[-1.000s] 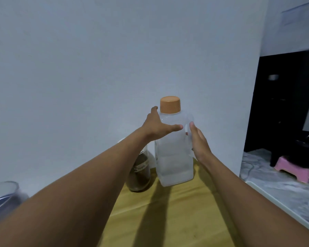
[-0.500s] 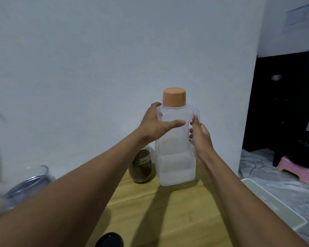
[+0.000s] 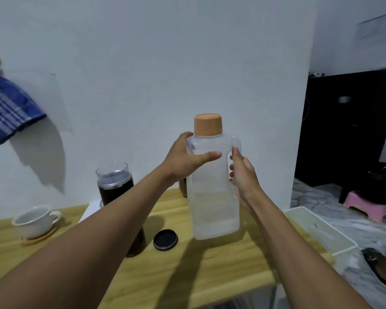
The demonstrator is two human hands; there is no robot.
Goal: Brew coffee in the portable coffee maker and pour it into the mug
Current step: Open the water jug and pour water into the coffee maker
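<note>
In the head view, both hands hold a clear plastic jug (image 3: 213, 204) with an orange cap (image 3: 208, 124). The jug is upright, in the middle of the picture and over the wooden worktop (image 3: 187, 275). I cannot tell if its base rests on the worktop or hangs just above it. There is water in its lower part.

The left hand (image 3: 183, 159) grips the upper left shoulder of the jug. Its thumb lies across the front and its fingers go around the back. The right hand (image 3: 243, 175) is on the right side of the jug, and its fingers curl around the handle there.

Left of the jug and a little behind stands the coffee maker (image 3: 115, 186), a dark cylinder with a clear top. The left forearm hides its lower part. Far left of the jug, the white mug (image 3: 35, 220) sits on a saucer (image 3: 39, 237), with its handle turned toward the jug. A round black lid (image 3: 165, 239) lies flat on the worktop, near the lower left corner of the jug. A dark jar (image 3: 183, 189) shows just behind the left edge of the jug, mostly hidden.

Right of the jug, beyond the edge of the worktop, there is a white tray (image 3: 321, 230), and farther right a pink stool (image 3: 366, 205) on the floor. A blue striped cloth (image 3: 7, 108) hangs on the wall far to the left of the jug.
</note>
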